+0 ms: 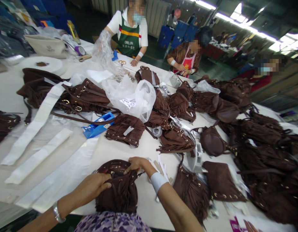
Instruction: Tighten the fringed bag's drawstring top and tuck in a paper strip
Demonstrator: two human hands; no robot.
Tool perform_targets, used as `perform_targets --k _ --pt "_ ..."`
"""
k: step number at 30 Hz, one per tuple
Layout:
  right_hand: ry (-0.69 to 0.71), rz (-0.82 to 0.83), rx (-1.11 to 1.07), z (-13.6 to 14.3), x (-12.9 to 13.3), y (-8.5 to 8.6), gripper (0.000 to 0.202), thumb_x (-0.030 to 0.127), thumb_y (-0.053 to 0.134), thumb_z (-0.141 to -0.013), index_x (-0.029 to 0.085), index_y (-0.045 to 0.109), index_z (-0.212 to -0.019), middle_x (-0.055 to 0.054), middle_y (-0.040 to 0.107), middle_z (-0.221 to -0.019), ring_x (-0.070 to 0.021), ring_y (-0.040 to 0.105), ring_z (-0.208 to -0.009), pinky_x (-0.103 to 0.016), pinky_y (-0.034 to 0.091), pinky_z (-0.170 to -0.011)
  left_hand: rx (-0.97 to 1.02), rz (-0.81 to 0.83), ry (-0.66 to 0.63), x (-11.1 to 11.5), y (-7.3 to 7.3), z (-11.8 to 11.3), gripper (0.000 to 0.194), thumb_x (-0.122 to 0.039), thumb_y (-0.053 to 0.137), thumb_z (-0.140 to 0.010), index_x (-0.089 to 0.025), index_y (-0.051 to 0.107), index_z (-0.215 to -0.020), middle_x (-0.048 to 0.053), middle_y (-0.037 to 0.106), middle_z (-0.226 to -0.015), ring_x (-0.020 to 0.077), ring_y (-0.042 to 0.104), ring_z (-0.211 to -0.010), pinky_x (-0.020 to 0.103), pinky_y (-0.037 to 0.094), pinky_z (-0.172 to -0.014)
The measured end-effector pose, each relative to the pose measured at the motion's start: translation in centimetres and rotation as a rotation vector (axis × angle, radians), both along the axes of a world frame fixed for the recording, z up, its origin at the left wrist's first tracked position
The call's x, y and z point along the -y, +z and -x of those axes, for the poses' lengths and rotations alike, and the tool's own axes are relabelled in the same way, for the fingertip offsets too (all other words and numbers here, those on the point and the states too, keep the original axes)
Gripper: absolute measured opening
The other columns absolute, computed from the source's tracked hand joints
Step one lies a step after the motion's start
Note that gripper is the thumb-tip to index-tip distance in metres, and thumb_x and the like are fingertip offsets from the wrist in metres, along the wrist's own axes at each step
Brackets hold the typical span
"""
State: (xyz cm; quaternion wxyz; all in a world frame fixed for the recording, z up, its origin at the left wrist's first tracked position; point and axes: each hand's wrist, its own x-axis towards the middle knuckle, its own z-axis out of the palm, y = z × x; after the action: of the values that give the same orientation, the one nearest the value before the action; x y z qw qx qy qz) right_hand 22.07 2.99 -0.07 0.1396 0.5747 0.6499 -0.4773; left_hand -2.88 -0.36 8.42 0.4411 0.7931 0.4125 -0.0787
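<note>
Two hands worked a brown fringed bag that lay at the near edge of the white worktop: the left hand gripped the bag's suede at its left side, fingers curled shut on the material, while the right hand, with a white wristband on its wrist, pinched the bag's studded top rim. Many more brown fringed bags lay heaped across the far and right parts of the worktop, with a blue tape dispenser and long white paper strips to the left, a crumpled clear plastic bag beyond, and three seated people at the far side, one in a green apron.
</note>
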Motion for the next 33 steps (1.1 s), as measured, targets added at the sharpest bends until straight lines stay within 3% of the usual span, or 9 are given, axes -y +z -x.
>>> perform_targets --k 2,7,14,17,20,24,28,30,33 --pt "0.039 0.011 0.011 -0.4 -0.1 0.5 0.018 0.027 0.080 -0.064 0.017 0.073 -0.077 -0.005 0.074 -0.070 -0.0210 0.067 -0.062 -0.030 0.053 -0.062 0.013 -0.016 -0.007 -0.1 -0.2 0.0 0.027 -0.038 0.043 -0.091 -0.025 0.065 -0.084 0.006 0.074 -0.091 0.0263 0.066 -0.090 0.032 0.042 -0.077" --pt "0.049 -0.135 0.097 -1.4 0.6 1.0 0.032 0.020 0.066 -0.074 0.018 0.070 -0.106 -0.012 0.073 -0.111 -0.0273 0.068 -0.101 -0.033 0.053 -0.085 0.013 -0.024 -0.082 -0.4 -0.9 0.8 0.031 -0.040 0.040 -0.093 -0.023 0.064 -0.082 0.004 0.073 -0.088 0.0244 0.066 -0.088 0.031 0.041 -0.076" --pt "0.048 -0.214 0.128 -1.3 1.7 0.8 0.034 0.026 0.067 -0.079 0.016 0.067 -0.111 -0.016 0.072 -0.112 -0.0291 0.068 -0.104 -0.036 0.053 -0.089 0.011 0.035 -0.085 -1.4 0.8 0.2 0.030 -0.041 0.043 -0.091 -0.026 0.068 -0.087 0.002 0.073 -0.085 0.0245 0.067 -0.087 0.029 0.043 -0.069" --pt "-0.028 -0.320 0.143 -1.2 2.5 2.1 0.041 0.028 0.059 -0.086 0.013 0.058 -0.124 -0.019 0.069 -0.116 -0.0291 0.066 -0.107 -0.040 0.052 -0.091 -0.013 0.020 -0.098 -1.9 1.1 -0.1 0.026 -0.038 0.047 -0.088 -0.026 0.069 -0.092 0.003 0.074 -0.089 0.0255 0.068 -0.089 0.029 0.047 -0.072" --pt "-0.049 -0.465 0.047 -1.2 4.4 4.2 0.040 0.025 0.042 -0.095 0.023 0.049 -0.134 -0.010 0.063 -0.129 -0.0218 0.058 -0.121 -0.038 0.045 -0.105 -0.010 -0.067 -0.093 -2.0 0.5 -0.1 0.026 -0.031 0.049 -0.085 -0.026 0.069 -0.100 0.007 0.073 -0.105 0.0262 0.067 -0.097 0.033 0.049 -0.082" --pt "0.046 -0.551 -0.232 -1.1 8.1 6.6 0.048 0.016 0.050 -0.085 0.026 0.051 -0.132 -0.005 0.059 -0.136 -0.0198 0.053 -0.126 -0.035 0.041 -0.110 0.036 -0.115 -0.095 -1.9 -0.8 -0.2 0.027 -0.031 0.048 -0.086 -0.027 0.067 -0.105 0.007 0.071 -0.111 0.0258 0.065 -0.102 0.035 0.048 -0.090" --pt "-0.270 -0.698 -0.129 0.2 11.7 7.2 0.029 0.017 0.049 -0.088 0.021 0.056 -0.115 -0.010 0.061 -0.121 -0.0228 0.056 -0.113 -0.040 0.045 -0.099 0.065 -0.120 -0.033 -2.1 -1.9 -0.6 0.025 -0.036 0.049 -0.087 -0.026 0.068 -0.100 0.005 0.072 -0.105 0.0248 0.065 -0.100 0.034 0.048 -0.088" --pt "-0.395 -0.658 -0.153 1.5 12.9 6.6 0.015 0.028 0.056 -0.089 0.022 0.057 -0.103 -0.005 0.065 -0.103 -0.0207 0.060 -0.097 -0.035 0.047 -0.086 0.085 -0.101 -0.016 -2.2 -2.3 -0.9 0.023 -0.035 0.049 -0.087 -0.025 0.067 -0.096 0.004 0.072 -0.103 0.0242 0.065 -0.100 0.034 0.048 -0.087" --pt "-0.531 -0.556 -0.164 3.7 13.8 5.1 0.022 0.036 0.069 -0.080 0.023 0.058 -0.095 -0.002 0.067 -0.092 -0.0202 0.061 -0.087 -0.032 0.044 -0.076 0.099 -0.113 -0.003 -1.9 -2.5 -1.5 0.022 -0.033 0.049 -0.088 -0.025 0.068 -0.093 0.004 0.072 -0.100 0.0247 0.064 -0.101 0.036 0.047 -0.088"
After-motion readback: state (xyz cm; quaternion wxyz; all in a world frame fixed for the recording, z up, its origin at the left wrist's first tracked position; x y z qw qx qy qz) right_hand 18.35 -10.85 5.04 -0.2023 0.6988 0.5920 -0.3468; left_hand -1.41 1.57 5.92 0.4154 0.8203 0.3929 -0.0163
